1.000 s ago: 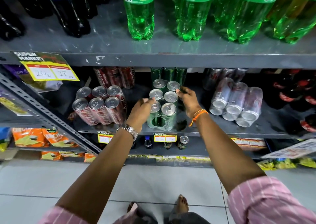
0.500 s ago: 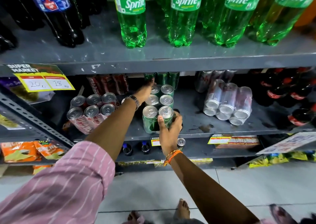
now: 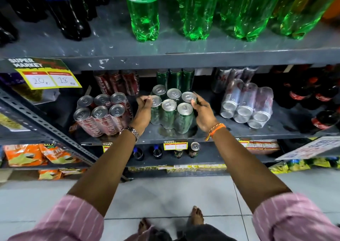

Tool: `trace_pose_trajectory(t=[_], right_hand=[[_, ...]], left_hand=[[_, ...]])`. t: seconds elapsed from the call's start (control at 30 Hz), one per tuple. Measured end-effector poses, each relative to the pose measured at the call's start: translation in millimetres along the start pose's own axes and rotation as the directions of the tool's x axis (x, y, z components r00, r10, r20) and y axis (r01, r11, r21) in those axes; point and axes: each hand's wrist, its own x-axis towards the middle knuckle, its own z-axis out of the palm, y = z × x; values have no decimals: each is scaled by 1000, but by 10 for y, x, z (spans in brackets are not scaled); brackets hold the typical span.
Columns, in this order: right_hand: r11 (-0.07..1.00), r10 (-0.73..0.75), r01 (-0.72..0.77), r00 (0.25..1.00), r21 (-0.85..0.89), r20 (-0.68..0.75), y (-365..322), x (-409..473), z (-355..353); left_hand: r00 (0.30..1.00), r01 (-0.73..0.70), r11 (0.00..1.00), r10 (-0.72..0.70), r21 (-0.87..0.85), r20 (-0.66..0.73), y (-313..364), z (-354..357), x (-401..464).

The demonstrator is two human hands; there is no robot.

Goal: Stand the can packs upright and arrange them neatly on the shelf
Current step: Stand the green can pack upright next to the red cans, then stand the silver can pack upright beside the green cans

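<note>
Grey metal shelf [image 3: 230, 132] under the soda bottles: the green pack [image 3: 171, 110] now stands upright mid-shelf, turned square since a moment ago. My left hand [image 3: 143, 111] and right hand [image 3: 203, 115] press its two sides, fingers cupped around the cans. Beside it the red pack [image 3: 103, 113] stands; the silver pack [image 3: 246, 102] seemingly lies tipped over, next to fix.
</note>
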Motion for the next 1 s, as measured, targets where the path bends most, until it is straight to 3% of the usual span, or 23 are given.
trace_pose_trajectory(t=[0.23,0.43,0.53,0.67,0.77,0.87,0.93,1.0], right_hand=[[988,146,-140,984,-67,103,-280,169,64],[986,157,-151,984,-75,82,-292,172,80],[993,114,-115,993,-36,-30,-305,140,62],[995,-100,95,962,-31,-254,-304,46,-221],[961,-274,243,884,-131,-379,-450,-122,-599],[908,-418,318,718,-271,-557,-650,-169,-1164],[892,-448,249,596,-377,-666,-751,-142,-1546],[884,-436,108,543,-456,-718,-799,-30,-1960]], left_hand=[[999,14,1000,-15,19,45,-112,-17,-489],[1000,14,1000,-14,1,16,-39,-10,-537],[996,20,995,-11,99,-93,26,63,-570],[928,-179,913,280,367,-246,219,311,-700],[868,-362,839,462,406,-182,428,696,-744],[849,-469,777,528,420,-30,596,1215,-691],[904,-415,811,418,413,89,624,1568,-530],[957,-281,862,219,422,190,685,1932,-350]])
